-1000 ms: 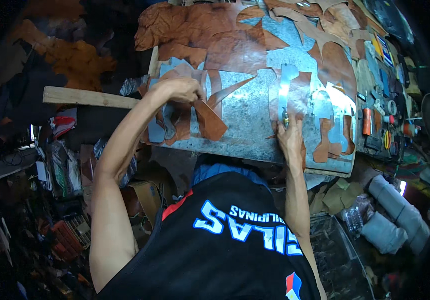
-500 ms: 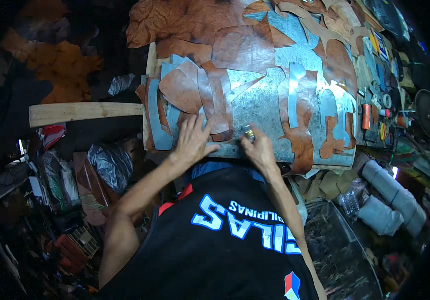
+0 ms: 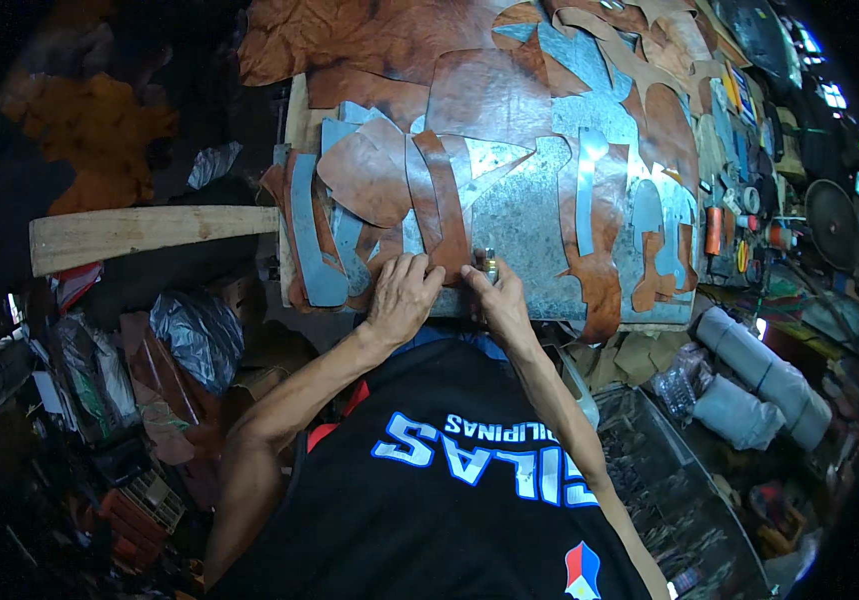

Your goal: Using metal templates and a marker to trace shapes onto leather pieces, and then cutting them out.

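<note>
A long brown leather piece (image 3: 447, 215), wider at its near end, lies on the scuffed metal sheet (image 3: 520, 220) covering the worktable. My left hand (image 3: 407, 300) has its fingers bent and its thumb and fingertips closed at the left of that near end. At its right corner, the thumb of my right hand (image 3: 500, 303) touches the leather. The right hand's fingers wrap round a small metallic and brass-coloured tool (image 3: 491, 264); its lower part is hidden in the hand. A rounded brown leather piece (image 3: 365, 175) lies just beyond my left hand.
Grey strip-shaped pieces (image 3: 318, 235) lie along the table's left side. Irregular leather offcuts (image 3: 595, 215) are to the right, with larger hides (image 3: 350, 40) at the back. A wooden beam (image 3: 150, 235) juts out left. Tools and an orange cylinder (image 3: 715, 230) lie beyond the right edge.
My left hand has shifted right and its spread fingers have drawn in at the leather's near end. My right hand has moved left to the leather, still holding the tool.
</note>
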Tool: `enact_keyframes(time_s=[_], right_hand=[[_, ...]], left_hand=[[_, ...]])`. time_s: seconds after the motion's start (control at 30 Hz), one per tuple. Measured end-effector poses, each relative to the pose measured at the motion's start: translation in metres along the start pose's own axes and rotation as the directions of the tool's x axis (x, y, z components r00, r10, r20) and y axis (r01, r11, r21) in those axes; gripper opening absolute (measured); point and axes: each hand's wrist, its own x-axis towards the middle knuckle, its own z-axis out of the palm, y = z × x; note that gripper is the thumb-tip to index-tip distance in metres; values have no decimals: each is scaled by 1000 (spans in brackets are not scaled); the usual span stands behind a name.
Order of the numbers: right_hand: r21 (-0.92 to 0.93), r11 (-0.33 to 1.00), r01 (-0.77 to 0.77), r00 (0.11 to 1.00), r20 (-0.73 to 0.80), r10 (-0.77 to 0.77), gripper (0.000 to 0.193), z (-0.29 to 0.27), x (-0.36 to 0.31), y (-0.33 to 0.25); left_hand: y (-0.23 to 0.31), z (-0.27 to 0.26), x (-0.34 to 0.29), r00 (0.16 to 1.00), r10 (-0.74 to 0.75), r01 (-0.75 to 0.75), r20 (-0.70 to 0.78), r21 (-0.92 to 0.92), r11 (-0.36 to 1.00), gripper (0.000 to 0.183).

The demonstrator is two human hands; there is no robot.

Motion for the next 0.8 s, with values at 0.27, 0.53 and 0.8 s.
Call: enact_keyframes(time_s=[0.27,0.53,0.8], right_hand=[[-117,987,111,991,-66,-119,30,-4,11,21],[-137,987,81,990,-106,-96,14,-47,-24,41],[-141,987,-80,978,-203,50,19,-87,-117,63]], left_hand=[[-8,-41,33,997,36,-48,-61,-204,978,25],[-12,24,204,980,189,-195,67,112,974,60],[-29,52,219,971,178,-195,160,102,976,74]])
